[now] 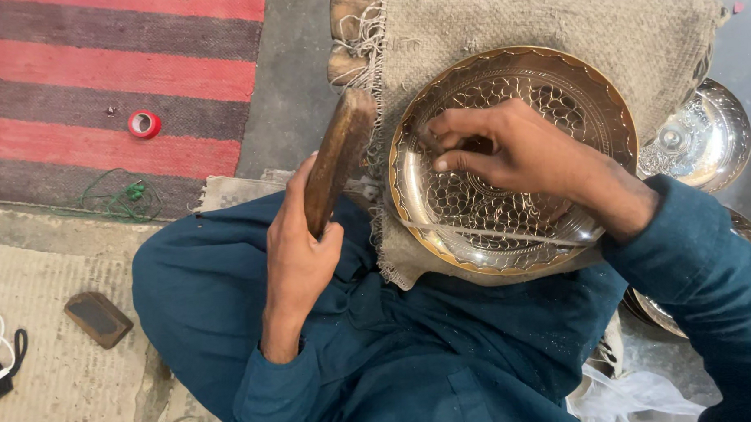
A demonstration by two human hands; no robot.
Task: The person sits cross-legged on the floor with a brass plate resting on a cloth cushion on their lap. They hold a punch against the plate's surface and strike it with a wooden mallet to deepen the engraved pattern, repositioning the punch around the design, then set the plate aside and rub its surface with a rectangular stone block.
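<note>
Wooden mallet [337,157] in left hand [295,251]; right hand [511,146] on engraved brass plate [595,102].

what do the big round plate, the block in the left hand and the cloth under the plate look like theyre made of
Plate: looks like brass, polished golden, with a shiny engraved net pattern and scalloped rim.
Block in the left hand: seems wood, brown, worn smooth and dull.
Cloth: coarse woven sacking, probably jute, beige with frayed edges.
The right hand presses on the plate.

White crumpled plastic bag [634,395] at bottom right, beside person's knee; no labels, signs, screens
</note>
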